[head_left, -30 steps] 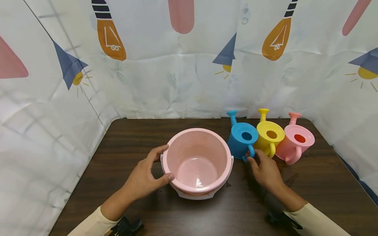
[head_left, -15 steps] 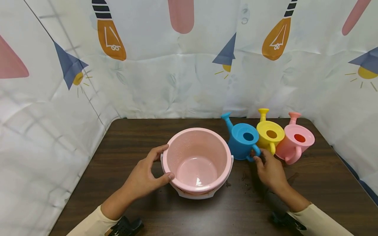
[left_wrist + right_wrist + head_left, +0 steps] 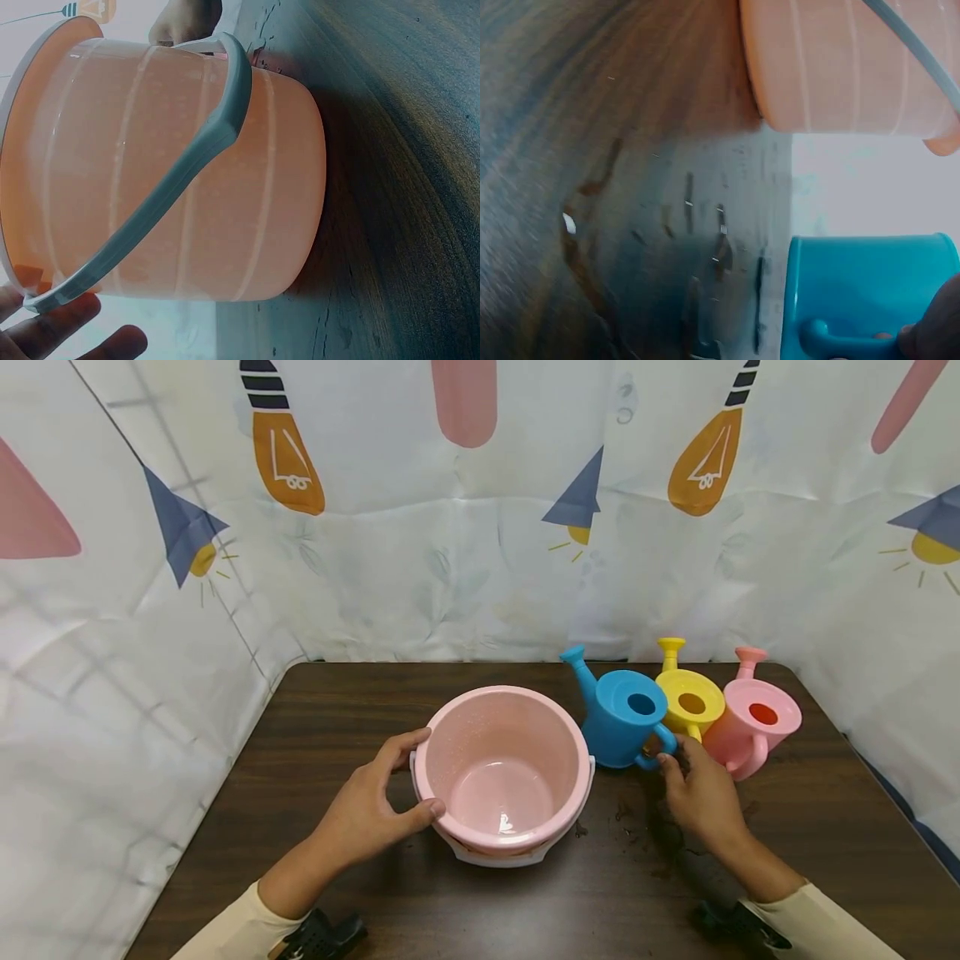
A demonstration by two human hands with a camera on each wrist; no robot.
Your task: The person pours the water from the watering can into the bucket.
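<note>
The pink bucket [image 3: 504, 772] is being steadied near the middle of the bench [image 3: 360, 693] by the left hand [image 3: 367, 810], whose thumb is hooked at the near rim while the fingers are curved round the left wall; the grey handle [image 3: 161, 191] is lying folded down against the bucket's side in the left wrist view. The blue can [image 3: 622, 718] is being gripped at its handle by the right hand [image 3: 701, 793], with fingers and thumb curled round the loop, and it is being held just right of the bucket, apparently slightly tilted, its spout turned up and left toward the bucket. Whether its base is being kept on the bench or clear of it cannot be told. The bucket is being shown with no can or other object inside, only a glossy reflection at its bottom, and whether water is present cannot be told. Dark wet marks [image 3: 705, 247] are being shown on the bench between bucket and blue can. The yellow can [image 3: 690, 702] and the pink can [image 3: 750, 718] are being left untouched in a row just beyond the right hand, upright with spouts away from the person. By judgement, the work is being caught at an early stage: one can is being taken up, nothing is being poured or placed into the bucket yet, and two cans are being left for later.
</note>
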